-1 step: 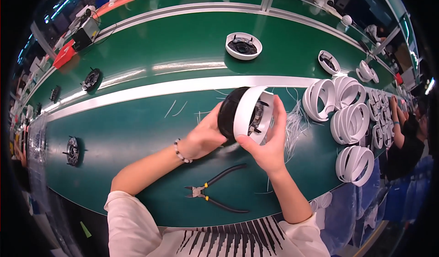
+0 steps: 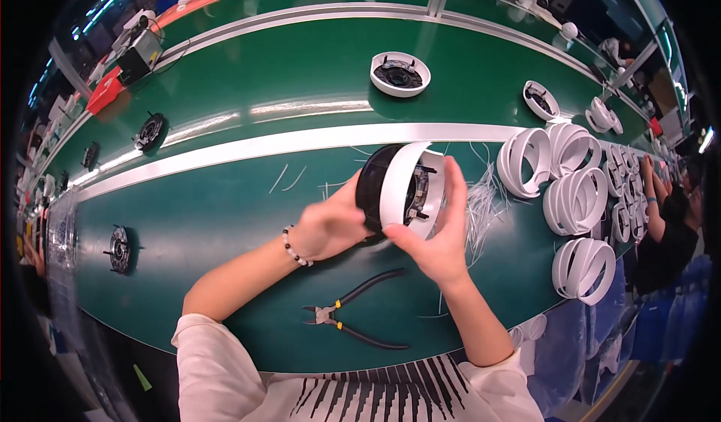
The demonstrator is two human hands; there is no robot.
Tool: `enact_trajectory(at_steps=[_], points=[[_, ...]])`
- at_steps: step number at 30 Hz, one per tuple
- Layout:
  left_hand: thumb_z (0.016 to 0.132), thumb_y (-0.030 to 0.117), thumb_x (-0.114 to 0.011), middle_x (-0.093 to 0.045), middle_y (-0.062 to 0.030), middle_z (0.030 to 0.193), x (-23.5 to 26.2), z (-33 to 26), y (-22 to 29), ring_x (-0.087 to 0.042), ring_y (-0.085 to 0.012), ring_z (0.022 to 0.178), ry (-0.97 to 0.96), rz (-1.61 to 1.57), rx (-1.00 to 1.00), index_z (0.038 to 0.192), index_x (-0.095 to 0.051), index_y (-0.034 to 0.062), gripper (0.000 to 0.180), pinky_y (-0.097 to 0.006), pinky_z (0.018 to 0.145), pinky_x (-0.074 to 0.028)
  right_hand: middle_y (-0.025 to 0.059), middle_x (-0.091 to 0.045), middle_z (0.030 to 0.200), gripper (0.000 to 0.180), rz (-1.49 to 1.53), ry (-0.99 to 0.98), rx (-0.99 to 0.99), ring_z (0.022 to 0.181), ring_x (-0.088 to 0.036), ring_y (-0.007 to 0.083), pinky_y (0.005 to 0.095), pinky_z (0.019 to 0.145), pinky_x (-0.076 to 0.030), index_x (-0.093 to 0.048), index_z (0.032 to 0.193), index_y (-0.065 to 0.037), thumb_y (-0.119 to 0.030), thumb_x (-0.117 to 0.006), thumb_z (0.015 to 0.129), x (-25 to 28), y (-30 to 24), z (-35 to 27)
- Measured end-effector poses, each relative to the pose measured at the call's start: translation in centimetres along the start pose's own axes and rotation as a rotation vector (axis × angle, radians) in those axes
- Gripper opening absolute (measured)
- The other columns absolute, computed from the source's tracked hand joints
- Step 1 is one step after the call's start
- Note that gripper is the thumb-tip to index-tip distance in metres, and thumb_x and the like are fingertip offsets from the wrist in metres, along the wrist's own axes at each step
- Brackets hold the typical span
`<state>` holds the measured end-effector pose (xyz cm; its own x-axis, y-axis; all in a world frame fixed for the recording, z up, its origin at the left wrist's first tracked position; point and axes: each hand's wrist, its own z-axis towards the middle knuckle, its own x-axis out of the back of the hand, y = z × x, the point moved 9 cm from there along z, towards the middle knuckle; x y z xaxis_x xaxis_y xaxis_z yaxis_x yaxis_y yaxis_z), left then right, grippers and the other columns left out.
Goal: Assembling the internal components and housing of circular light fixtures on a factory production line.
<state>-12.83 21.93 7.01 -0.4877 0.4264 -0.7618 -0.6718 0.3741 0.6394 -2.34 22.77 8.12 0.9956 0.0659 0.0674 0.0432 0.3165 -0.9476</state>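
Above the bench I hold a white plastic ring (image 2: pixel 398 185) tilted on its side, joined to a black round base (image 2: pixel 369 189). Circuit boards and dark posts show inside the ring. My left hand (image 2: pixel 328 225) is closed on the black base from the left, its thumb slightly blurred and its other fingertips hidden behind. With thumb and fingers, my right hand (image 2: pixel 441 245) grips the ring's right side. Below them, diagonal cutters (image 2: pixel 324 314) with black handles lie with jaws apart, touched by neither hand. Cut white strips (image 2: pixel 484 219) are heaped right of my right hand.
Stacked white rings (image 2: pixel 574 203) line the bench's right side. A black round part (image 2: pixel 119 249) stands at the left. Beyond a pale rail, a white-ringed unit (image 2: pixel 399 75) and another black part (image 2: pixel 149 131) sit on a green surface. A co-worker (image 2: pixel 668 227) is at far right.
The white ring and black base have shifted slightly left with both hands. My left thumb has lifted a little along the black base.
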Motion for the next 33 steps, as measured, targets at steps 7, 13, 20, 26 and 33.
enact_trajectory(at_steps=[7, 13, 20, 26, 33], points=[[0.085, 0.05, -0.03, -0.041, -0.012, 0.124, 2.9, 0.7, -2.0, -0.041, -0.0261, 0.114, 0.175, -0.218, 0.235, 0.127, -0.034, 0.0088, 0.059, -0.043, 0.097, -0.031, 0.0178, -0.024, 0.128, 0.114, -0.269, -0.157, 0.002, 0.119, -0.031, 0.0261, 0.0359, 0.098, -0.028, -0.007, 0.132, 0.002, -0.024, -0.082, 0.05, -1.1, -0.5, -0.6], [0.087, 0.046, -0.028, -0.047, -0.0109, 0.118, 4.5, 0.7, -2.6, -0.046, -0.0245, 0.107, 0.282, -0.174, 0.212, 0.12, -0.042, 0.0071, 0.053, -0.041, 0.094, -0.036, 0.0183, -0.024, 0.127, 0.116, -0.388, -0.188, 0.13, 0.118, -0.032, 0.0283, 0.037, 0.097, -0.028, -0.008, 0.132, 0.001, -0.028, -0.082, 0.048, -1.8, -1.9, -0.6], [0.087, 0.045, -0.029, -0.048, -0.0109, 0.116, 3.9, 0.7, -2.2, -0.047, -0.0238, 0.106, 0.318, -0.197, 0.156, 0.118, -0.044, 0.006, 0.052, -0.04, 0.093, -0.036, 0.0189, -0.027, 0.125, 0.114, -0.402, -0.263, 0.153, 0.117, -0.033, 0.0302, 0.0383, 0.097, -0.029, -0.013, 0.132, -0.001, -0.03, -0.082, 0.047, -1.7, -1.3, 0.1], [0.084, 0.039, -0.032, -0.052, -0.0109, 0.111, 3.9, 0.5, -2.1, -0.051, -0.0238, 0.1, 0.225, -0.304, 0.181, 0.114, -0.047, 0.0056, 0.047, -0.038, 0.088, -0.041, 0.0218, -0.02, 0.134, 0.105, -0.32, -0.251, 0.312, 0.122, -0.027, 0.0323, 0.0397, 0.098, -0.027, -0.019, 0.131, -0.001, -0.026, -0.08, 0.048, -2.5, -3.6, -0.4], [0.086, 0.05, -0.027, -0.05, -0.009, 0.114, 3.2, 1.1, -2.3, -0.05, -0.0212, 0.102, 0.231, -0.198, 0.137, 0.118, -0.045, 0.0065, 0.057, -0.036, 0.088, -0.041, 0.0237, -0.021, 0.133, 0.107, -0.597, -0.204, 0.404, 0.12, -0.026, 0.0385, 0.0454, 0.096, -0.025, -0.021, 0.13, -0.001, -0.026, -0.081, 0.045, -2.9, -4.0, -0.8]])
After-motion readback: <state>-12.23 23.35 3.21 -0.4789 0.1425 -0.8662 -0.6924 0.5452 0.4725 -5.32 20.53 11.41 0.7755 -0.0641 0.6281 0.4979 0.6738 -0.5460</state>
